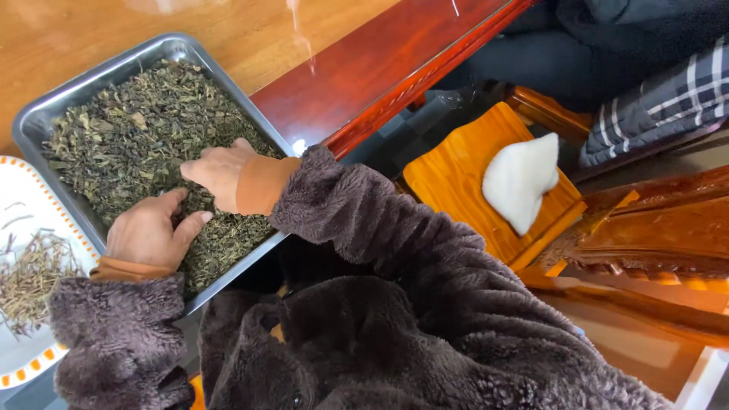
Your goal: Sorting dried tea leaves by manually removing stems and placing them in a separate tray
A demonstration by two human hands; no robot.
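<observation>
Polished wood fills the top of the view: the table (91, 30) in honey brown with a dark red edge band (380, 72) running along its near side. Off to the right stands a small orange wooden stool (456, 178) with a white cloth (520, 182) lying on it, well apart from the work. On the table sits the metal tray (45, 102), angled, its near corner looking to poke past the table's edge. It is heaped with dried green leaves (129, 129). Beside it at far left is a white plate with orange trim (23, 190) holding a small pile of pale stems (30, 277). Both hands are down in the leaves: the left hand (148, 231) lies flat, fingers spread and loose, and the right hand (220, 173) rests just above it, curled over the heap; whether it pinches anything cannot be told. The risk, by the look of it: fluffy brown sleeves (357, 220) dragging leaves over the low rim, or a push tipping that overhanging corner.
</observation>
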